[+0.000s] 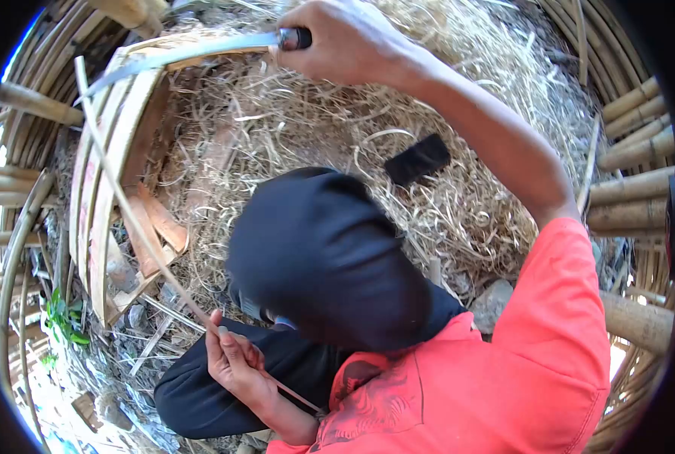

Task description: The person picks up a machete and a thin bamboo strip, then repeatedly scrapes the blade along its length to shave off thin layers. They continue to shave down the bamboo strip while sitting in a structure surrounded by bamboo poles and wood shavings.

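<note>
My right hand (345, 41) is raised at the top, closed around the dark handle (298, 38) of a long knife. Its slightly curved blade (186, 54) stretches to the upper left, where the tip overlaps the upper end of a thin bamboo strip. Lower down, my left hand (235, 359) pinches that bamboo strip (137, 204) between thumb and fingers. The strip slants from the upper left through the hand, and its lower end runs along the forearm. A rounded form in black cloth (315, 250) fills the middle, between the two hands.
Pale curly shavings (496, 219) cover the ground. A black rectangular object (418, 159) lies on them. Long pale boards (110, 174) stand at the left beside reddish-brown wood pieces (156, 227). Bamboo poles (632, 189) form walls on both sides. A stone (493, 303) sits near the red sleeve.
</note>
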A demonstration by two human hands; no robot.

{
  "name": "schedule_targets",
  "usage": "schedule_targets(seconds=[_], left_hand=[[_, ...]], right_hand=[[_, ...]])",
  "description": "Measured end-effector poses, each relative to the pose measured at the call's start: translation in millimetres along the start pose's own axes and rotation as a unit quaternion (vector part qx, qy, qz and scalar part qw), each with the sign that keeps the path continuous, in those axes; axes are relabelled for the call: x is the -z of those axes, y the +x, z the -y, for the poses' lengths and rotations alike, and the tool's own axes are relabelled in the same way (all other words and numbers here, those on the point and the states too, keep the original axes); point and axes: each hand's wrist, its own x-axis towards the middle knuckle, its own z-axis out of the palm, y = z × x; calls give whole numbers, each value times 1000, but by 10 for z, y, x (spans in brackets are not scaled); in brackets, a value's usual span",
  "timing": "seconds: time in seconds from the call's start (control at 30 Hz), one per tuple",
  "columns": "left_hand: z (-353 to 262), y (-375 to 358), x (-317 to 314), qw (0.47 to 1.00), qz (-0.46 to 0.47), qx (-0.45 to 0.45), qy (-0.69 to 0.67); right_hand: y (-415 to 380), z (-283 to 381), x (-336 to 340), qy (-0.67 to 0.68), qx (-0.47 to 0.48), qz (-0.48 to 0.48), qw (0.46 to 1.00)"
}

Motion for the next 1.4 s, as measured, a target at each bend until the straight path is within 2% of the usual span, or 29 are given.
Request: schedule_targets(seconds=[0.1,0.17,0.3,0.47,0.57,0.7,0.73,0.93,1.03,1.17,1.33,1.37,1.4], left_hand=[[-57,-2,5,1000,5,26,-1],[-40,16,44,1000,25,7,5],[-71,19,70,996,57,37,-48],[-25,-13,130,988,60,70,-123],[-20,-28,90,993,55,54,-94],[-45,-18,103,993,49,54,-93],[-35,-26,119,993,48,51,-91],[11,-64,155,996,37,55,-60],[30,-46,160,995,42,58,-67],[65,12,189,999,32,7,-33],[-14,68,124,999,10,46,-15],[-4,45,114,999,7,49,-23],[18,43,109,997,10,57,-42]], right_hand=[[178,204,-130,-9,88,-3,996],[327,431,-140,-16,146,4,989],[608,823,-220,-13,264,41,964],[459,1146,-419,-58,342,161,924],[279,1230,-509,-65,346,270,896],[310,1322,-550,-109,312,283,900],[375,1303,-569,-76,290,283,911],[760,924,-749,-84,161,193,964],[816,819,-743,-77,142,163,973],[702,884,-722,-24,189,141,972],[479,1019,-843,-50,326,110,938],[483,992,-876,-58,310,149,937],[445,994,-891,-43,304,142,941]])
